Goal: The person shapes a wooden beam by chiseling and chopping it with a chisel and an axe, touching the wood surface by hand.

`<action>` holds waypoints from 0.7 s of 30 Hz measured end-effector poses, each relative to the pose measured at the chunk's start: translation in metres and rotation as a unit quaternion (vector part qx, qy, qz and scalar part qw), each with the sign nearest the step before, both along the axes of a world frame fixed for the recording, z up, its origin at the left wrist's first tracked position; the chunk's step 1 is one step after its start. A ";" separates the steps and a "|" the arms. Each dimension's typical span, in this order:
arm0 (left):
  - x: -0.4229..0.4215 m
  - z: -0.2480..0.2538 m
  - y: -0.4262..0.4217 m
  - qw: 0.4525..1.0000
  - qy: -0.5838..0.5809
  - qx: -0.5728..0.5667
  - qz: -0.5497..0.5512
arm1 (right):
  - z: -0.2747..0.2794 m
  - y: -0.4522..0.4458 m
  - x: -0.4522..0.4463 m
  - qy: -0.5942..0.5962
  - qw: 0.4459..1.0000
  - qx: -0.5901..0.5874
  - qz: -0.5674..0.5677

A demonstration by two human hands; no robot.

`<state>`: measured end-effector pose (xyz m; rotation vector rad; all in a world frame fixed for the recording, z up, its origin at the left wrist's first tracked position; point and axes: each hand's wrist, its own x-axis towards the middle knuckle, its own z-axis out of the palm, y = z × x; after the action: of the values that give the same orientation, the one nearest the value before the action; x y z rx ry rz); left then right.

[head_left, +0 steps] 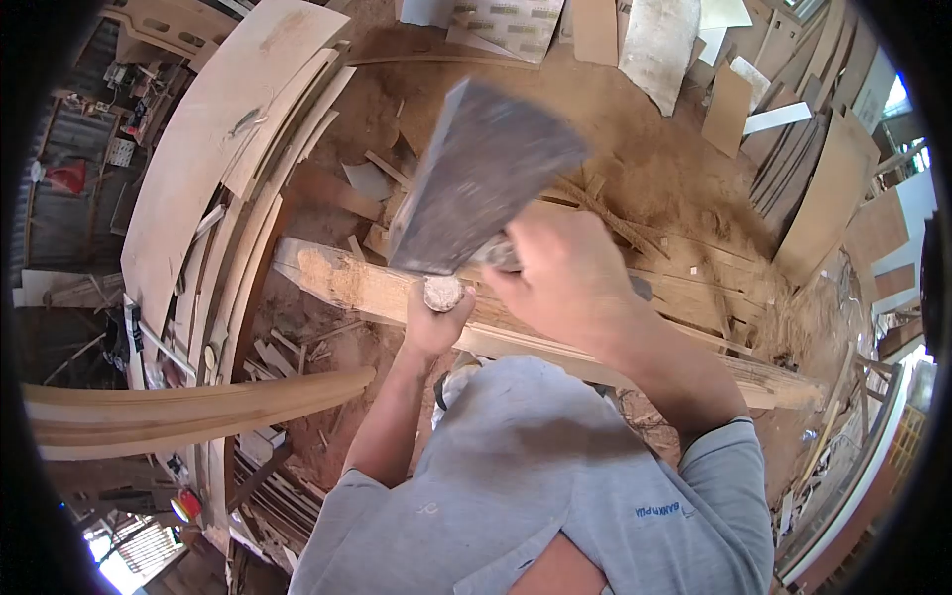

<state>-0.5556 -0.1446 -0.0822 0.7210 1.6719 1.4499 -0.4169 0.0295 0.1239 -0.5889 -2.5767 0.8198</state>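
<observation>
My right hand (pixel 570 273) is closed around the handle of a hatchet (pixel 486 174), its broad dark head raised and blurred by motion. Just below the head, my left hand (pixel 434 325) wraps round an upright chisel handle (pixel 443 292). Only its pale, round, frayed wooden end shows; the lower part is hidden by the hand. Under both hands runs a long wooden beam (pixel 377 290), with shavings or sawdust on its left end.
Stacked curved boards (pixel 208 139) stand at the left. A long curved timber (pixel 198 412) juts in at lower left. Offcuts and sawdust cover the ground (pixel 635 169) beyond the beam. Panels (pixel 828 188) lean at the right.
</observation>
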 end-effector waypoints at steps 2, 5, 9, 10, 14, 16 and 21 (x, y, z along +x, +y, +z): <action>-0.007 0.020 0.001 0.998 0.034 -0.046 -0.032 | 0.011 0.005 0.004 0.120 0.992 0.023 -0.014; -0.004 0.023 0.010 0.999 0.010 -0.038 -0.003 | 0.008 0.007 0.005 0.121 0.993 0.015 0.003; -0.003 0.001 0.015 0.998 0.052 -0.022 -0.016 | -0.030 -0.003 0.003 -0.143 0.989 0.001 0.045; -0.001 0.006 0.017 0.998 0.049 -0.025 -0.008 | -0.035 -0.003 0.002 -0.160 0.986 -0.004 0.040; -0.011 0.002 0.012 0.992 0.002 -0.120 -0.030 | -0.018 0.002 0.002 -0.132 0.991 -0.022 0.007; -0.007 0.002 0.009 0.998 0.005 -0.063 -0.028 | -0.001 0.000 0.004 -0.031 0.999 -0.017 -0.008; 0.000 -0.013 -0.008 0.994 0.097 0.026 -0.036 | -0.024 -0.014 0.007 0.020 0.998 0.023 0.057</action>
<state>-0.5551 -0.1526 -0.0951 0.9678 1.7395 1.4136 -0.4096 0.0156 0.1002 -0.4121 -2.6050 0.7964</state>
